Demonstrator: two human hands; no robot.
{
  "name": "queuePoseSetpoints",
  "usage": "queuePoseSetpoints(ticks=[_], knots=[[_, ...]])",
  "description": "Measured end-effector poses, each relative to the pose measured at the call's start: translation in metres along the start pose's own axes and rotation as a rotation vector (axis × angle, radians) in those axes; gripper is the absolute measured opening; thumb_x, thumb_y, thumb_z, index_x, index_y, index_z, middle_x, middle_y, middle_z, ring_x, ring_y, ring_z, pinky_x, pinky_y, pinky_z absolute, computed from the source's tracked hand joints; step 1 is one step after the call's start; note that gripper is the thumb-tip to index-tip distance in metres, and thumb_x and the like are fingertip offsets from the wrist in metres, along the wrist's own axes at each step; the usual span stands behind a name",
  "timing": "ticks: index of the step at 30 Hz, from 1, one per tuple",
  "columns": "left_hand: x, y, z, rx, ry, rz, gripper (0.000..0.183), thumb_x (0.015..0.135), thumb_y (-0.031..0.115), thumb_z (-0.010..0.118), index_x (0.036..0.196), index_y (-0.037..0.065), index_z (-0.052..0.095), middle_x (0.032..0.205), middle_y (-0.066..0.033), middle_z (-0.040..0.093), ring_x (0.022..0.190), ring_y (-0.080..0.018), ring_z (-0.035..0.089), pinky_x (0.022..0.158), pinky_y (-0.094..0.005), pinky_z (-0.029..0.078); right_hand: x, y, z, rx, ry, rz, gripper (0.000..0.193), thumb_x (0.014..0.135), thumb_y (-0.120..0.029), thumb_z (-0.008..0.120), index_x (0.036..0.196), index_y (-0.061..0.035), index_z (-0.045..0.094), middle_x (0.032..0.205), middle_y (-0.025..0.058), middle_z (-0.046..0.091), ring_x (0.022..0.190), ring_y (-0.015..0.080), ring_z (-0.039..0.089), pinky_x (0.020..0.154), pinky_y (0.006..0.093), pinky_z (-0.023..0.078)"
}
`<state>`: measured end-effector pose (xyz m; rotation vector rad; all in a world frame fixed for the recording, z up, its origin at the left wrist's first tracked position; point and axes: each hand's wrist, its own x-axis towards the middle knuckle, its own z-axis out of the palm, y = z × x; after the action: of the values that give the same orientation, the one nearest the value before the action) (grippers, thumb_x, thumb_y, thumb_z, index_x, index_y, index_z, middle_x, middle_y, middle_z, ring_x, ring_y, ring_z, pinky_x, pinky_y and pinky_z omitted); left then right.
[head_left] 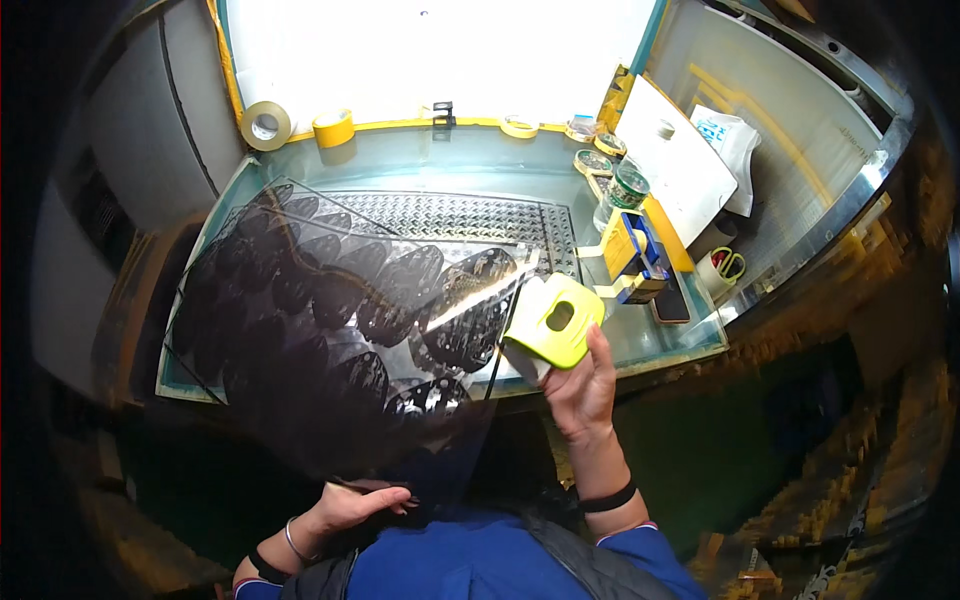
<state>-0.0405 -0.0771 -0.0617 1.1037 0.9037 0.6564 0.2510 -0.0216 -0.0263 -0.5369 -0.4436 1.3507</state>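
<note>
A large dark, see-through film sheet with rows of black oval shapes stretches over the glass-topped table and hangs past its front edge. My left hand is closed on the sheet's near edge, thumb on top, fingers hidden beneath. In my right hand is a lime-green handheld tool with an oval hole, white at its left side, held over the sheet's right edge with my thumb along its side. Its working edge does not show clearly.
Tape rolls stand along the back edge below a bright white panel. To the right are a blue tape dispenser, a dark phone, a cup holding scissors and a white board. A dotted sheet lies behind.
</note>
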Motion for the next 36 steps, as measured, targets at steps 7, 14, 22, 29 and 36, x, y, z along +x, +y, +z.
queuePoseSetpoints(ticks=[7,14,22,29,36], knots=[[0.008,-0.004,0.004,-0.059,0.012,0.037,0.007,0.077,0.001,0.065,0.081,-0.004,0.064,0.076,-0.0106,0.064,0.063,-0.0159,0.062,0.057,-0.0249,0.052,-0.009,0.008,-0.001,-0.001,-0.017,0.043,0.052,0.084,-0.033,0.052,0.125,-0.0056,0.035,0.120,0.0112,0.049,0.108,0.0255,0.051,0.086,0.0409,0.046],[0.009,0.000,0.007,-0.057,0.026,0.008,0.007,0.077,0.001,0.065,0.082,-0.004,0.064,0.077,-0.0110,0.064,0.063,-0.0163,0.062,0.058,-0.0247,0.052,-0.009,0.012,0.006,0.001,0.007,0.024,0.046,0.087,-0.033,0.049,0.122,-0.0047,0.038,0.110,0.0087,0.055,0.096,0.0184,0.058,0.070,0.0306,0.052],[0.009,-0.002,0.003,-0.055,-0.036,-0.001,0.008,0.078,0.001,0.063,0.083,-0.005,0.063,0.079,-0.0126,0.064,0.066,-0.0173,0.062,0.059,-0.0252,0.052,-0.008,0.018,-0.002,-0.101,0.058,-0.038,0.039,0.085,-0.025,0.052,0.116,-0.0026,0.043,0.106,0.0073,0.057,0.091,0.0170,0.059,0.069,0.0304,0.052],[0.008,0.006,0.009,-0.072,0.028,0.007,0.015,0.075,-0.003,0.062,0.089,-0.007,0.058,0.082,-0.0161,0.061,0.069,-0.0226,0.063,0.056,-0.0287,0.054,-0.008,0.002,-0.008,-0.086,0.051,-0.057,0.049,0.084,-0.033,0.052,0.123,-0.0054,0.038,0.116,0.0084,0.051,0.104,0.0206,0.054,0.075,0.0342,0.051],[0.026,0.015,0.008,-0.150,0.031,0.055,0.016,0.075,-0.001,0.063,0.089,-0.005,0.057,0.081,-0.0146,0.061,0.069,-0.0208,0.062,0.056,-0.0292,0.054,-0.030,-0.028,-0.021,-0.057,0.043,0.082,0.045,0.077,-0.041,0.056,0.102,-0.0033,0.051,0.086,0.0048,0.053,0.087,0.0201,0.058,0.076,0.0367,0.050]])
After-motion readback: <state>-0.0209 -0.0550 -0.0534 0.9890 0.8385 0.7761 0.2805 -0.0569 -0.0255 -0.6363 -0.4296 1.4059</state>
